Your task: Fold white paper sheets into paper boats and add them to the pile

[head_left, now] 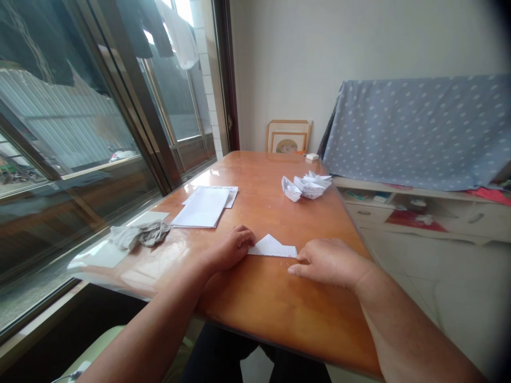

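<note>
A folded white paper (272, 248) lies on the table in front of me, a long strip with a pointed triangle rising from its far side. My left hand (236, 247) rests at its left end, fingers curled and closed on that corner. At the opposite end is my right hand (329, 261), its fingertips by the paper's right corner. The right thumb is held apart from the index finger with nothing visible between them; the other right fingers are hidden under the hand.
Several folded paper boats (307, 186) sit near the table's right edge. To the left lie a stack of white sheets (202, 208) and a crumpled grey cloth (154, 233). A small white box (312, 157) is at the far end. Windows (80, 122) border the left side.
</note>
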{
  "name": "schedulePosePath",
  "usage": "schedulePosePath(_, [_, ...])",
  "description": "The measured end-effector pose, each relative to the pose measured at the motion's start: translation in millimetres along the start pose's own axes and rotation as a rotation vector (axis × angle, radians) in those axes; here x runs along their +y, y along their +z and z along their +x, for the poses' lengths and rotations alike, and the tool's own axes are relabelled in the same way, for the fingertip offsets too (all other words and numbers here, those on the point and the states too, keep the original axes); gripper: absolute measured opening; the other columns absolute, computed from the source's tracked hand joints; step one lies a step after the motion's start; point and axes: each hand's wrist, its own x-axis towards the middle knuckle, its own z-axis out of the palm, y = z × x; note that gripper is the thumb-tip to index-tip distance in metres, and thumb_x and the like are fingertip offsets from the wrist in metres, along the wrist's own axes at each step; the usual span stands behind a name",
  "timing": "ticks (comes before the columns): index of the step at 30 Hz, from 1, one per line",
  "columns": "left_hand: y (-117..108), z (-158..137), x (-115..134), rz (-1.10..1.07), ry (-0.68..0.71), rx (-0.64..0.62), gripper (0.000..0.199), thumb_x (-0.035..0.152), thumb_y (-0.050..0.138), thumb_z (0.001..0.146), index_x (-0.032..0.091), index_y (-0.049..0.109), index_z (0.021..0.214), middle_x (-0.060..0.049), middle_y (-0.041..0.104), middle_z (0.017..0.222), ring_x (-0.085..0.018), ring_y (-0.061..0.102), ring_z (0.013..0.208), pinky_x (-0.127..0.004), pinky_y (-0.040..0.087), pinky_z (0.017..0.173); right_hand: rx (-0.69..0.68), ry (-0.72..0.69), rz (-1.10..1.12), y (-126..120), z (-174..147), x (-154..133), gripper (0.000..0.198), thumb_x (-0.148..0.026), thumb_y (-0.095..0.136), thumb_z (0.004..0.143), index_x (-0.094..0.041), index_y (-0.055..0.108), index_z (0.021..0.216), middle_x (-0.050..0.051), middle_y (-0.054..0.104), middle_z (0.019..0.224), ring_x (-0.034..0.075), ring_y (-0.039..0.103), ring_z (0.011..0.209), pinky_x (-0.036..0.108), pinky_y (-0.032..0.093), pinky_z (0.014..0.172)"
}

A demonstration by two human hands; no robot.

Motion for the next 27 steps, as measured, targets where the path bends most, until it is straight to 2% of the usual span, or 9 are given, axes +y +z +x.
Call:
schedulePosePath(4, [-3, 2, 8, 0.019, -0.034, -0.009, 0.022, 0.006, 0.049, 0.081, 0.018, 0.067, 0.085, -0.007, 0.063, 0.096, -0.018, 0.061, 0.086, -0.033, 0.052, 0.085, 0.111, 0.025, 0.093, -1, 12, 11, 0.037, -0.044, 0.055, 0.089, -0.021, 0.065, 0.062, 0.004, 0.065, 0.066, 0.016, 0.052, 0.058, 0.031, 0.027, 0.059])
schedulePosePath(8, [-7, 4, 10, 0.043, -0.040, -0.057, 0.025, 0.003, 0.050, 0.076, 0.018, 0.067, 0.085, -0.006, 0.063, 0.095, -0.018, 0.061, 0.085, -0.032, 0.051, 0.084, 0.225, 0.075, 0.129, 2, 28, 22, 0.024, -0.028, 0.050, 0.086, -0.020, 0.064, 0.069, 0.003, 0.065, 0.071, 0.015, 0.051, 0.062, 0.030, 0.025, 0.058])
schedulePosePath(11, [-11, 9, 12, 0.051, -0.084, -0.123, 0.021, 0.009, 0.053, 0.078, 0.019, 0.069, 0.088, -0.005, 0.063, 0.096, -0.018, 0.061, 0.083, -0.030, 0.050, 0.080, 0.249, 0.078, 0.180, 7, 35, 25, 0.021, -0.027, 0.050, 0.086, -0.020, 0.062, 0.071, 0.002, 0.066, 0.074, 0.015, 0.052, 0.064, 0.028, 0.026, 0.058])
schedulePosePath(16, [-12, 22, 15, 0.048, -0.251, -0.114, 0.012, 0.027, 0.060, 0.081, 0.020, 0.069, 0.086, -0.005, 0.064, 0.094, -0.019, 0.062, 0.076, -0.030, 0.048, 0.069, 0.152, -0.005, 0.236, 16, 39, 24, 0.014, -0.031, 0.057, 0.084, -0.020, 0.064, 0.079, 0.001, 0.067, 0.080, 0.015, 0.054, 0.067, 0.027, 0.030, 0.060])
schedulePosePath(21, [-4, 35, 14, 0.006, -0.293, -0.107, 0.018, 0.033, 0.066, 0.077, 0.021, 0.070, 0.089, -0.006, 0.068, 0.093, -0.019, 0.062, 0.070, -0.027, 0.046, 0.058, 0.136, -0.044, 0.242, 20, 41, 24, 0.007, -0.025, 0.060, 0.081, -0.020, 0.063, 0.081, 0.001, 0.066, 0.085, 0.015, 0.055, 0.069, 0.026, 0.033, 0.062])
schedulePosePath(27, [-1, 35, 15, -0.160, -0.354, -0.091, 0.032, 0.041, 0.067, 0.078, 0.020, 0.067, 0.102, -0.005, 0.068, 0.098, -0.020, 0.064, 0.080, -0.026, 0.048, 0.061, 0.234, -0.127, 0.294, 23, 44, 22, 0.007, -0.020, 0.056, 0.082, -0.020, 0.063, 0.081, 0.002, 0.064, 0.091, 0.015, 0.056, 0.078, 0.026, 0.038, 0.068])
